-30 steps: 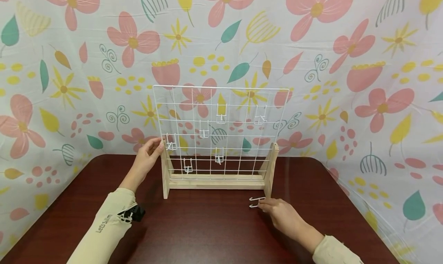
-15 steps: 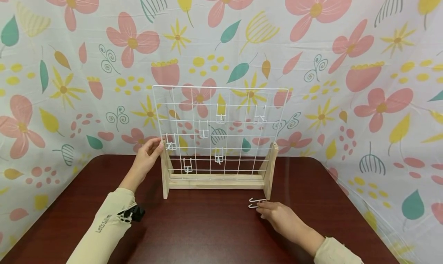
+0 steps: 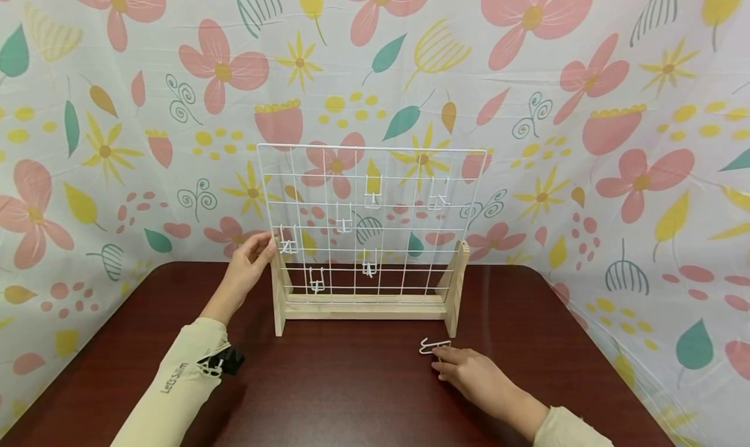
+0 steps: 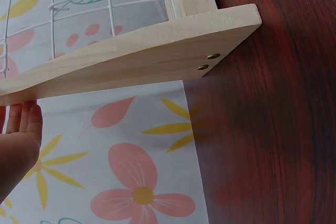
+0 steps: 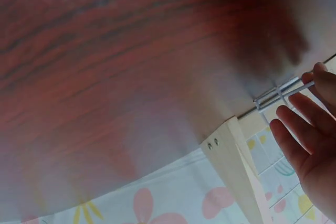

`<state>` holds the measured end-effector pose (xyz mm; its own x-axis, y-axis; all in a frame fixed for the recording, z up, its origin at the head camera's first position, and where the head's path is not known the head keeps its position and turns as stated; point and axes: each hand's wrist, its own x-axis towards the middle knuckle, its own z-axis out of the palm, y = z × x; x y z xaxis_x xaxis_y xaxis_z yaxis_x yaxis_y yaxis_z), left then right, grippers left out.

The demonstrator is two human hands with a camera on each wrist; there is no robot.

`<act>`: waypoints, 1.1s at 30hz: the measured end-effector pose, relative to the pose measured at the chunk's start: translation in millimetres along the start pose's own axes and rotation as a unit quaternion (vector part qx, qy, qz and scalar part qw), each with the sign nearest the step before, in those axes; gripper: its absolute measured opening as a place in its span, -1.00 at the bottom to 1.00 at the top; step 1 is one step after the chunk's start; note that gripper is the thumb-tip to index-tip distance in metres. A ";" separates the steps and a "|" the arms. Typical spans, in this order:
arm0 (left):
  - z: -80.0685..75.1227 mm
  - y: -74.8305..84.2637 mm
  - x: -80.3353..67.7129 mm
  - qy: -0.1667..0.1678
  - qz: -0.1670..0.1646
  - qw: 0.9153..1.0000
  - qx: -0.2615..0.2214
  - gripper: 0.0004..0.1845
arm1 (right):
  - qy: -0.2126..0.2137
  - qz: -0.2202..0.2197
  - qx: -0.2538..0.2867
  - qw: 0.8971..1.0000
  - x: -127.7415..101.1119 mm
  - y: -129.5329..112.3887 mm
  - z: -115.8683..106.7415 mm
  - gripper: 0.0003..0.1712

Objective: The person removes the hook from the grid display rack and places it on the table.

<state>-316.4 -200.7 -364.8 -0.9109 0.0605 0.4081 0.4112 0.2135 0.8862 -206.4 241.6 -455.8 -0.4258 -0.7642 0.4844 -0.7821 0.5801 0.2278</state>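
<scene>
A white wire grid [image 3: 404, 174] stands upright in a wooden stand [image 3: 363, 310] at the back of the dark red table [image 3: 351, 395]. Several small white wire hooks [image 3: 373, 196] hang on it. My left hand [image 3: 263, 246] touches the grid's left edge above the wooden upright; the left wrist view shows its fingers [image 4: 21, 129] straight beside the wooden foot [image 4: 157, 56]. My right hand [image 3: 442, 359] lies on the table in front of the stand's right foot. Its fingertips touch a loose white hook [image 3: 433, 346], which the right wrist view shows as a wire hook [image 5: 273, 95] under extended fingers [image 5: 299, 124].
A floral cloth [image 3: 117, 108] covers the wall behind and both sides of the table. A black clip [image 3: 225, 361] sits on my left sleeve. The stand's right foot [image 5: 236, 166] is close to the loose hook.
My right hand and the loose hook have slid a little toward me, away from the stand's right foot. The left hand has stayed on the grid's edge.
</scene>
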 end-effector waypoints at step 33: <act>-0.2 1.3 0.2 -0.004 -0.005 1.000 0.000 -0.55 | 0.017 -0.035 -0.046 0.998 -2.5 -5.7 4.3 -0.76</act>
<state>-316.0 -200.6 -363.5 -0.9151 0.0655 0.3978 0.4023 0.2137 0.8902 -202.9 238.9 -462.0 -0.3551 -0.7950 0.4918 -0.7636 0.5502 0.3381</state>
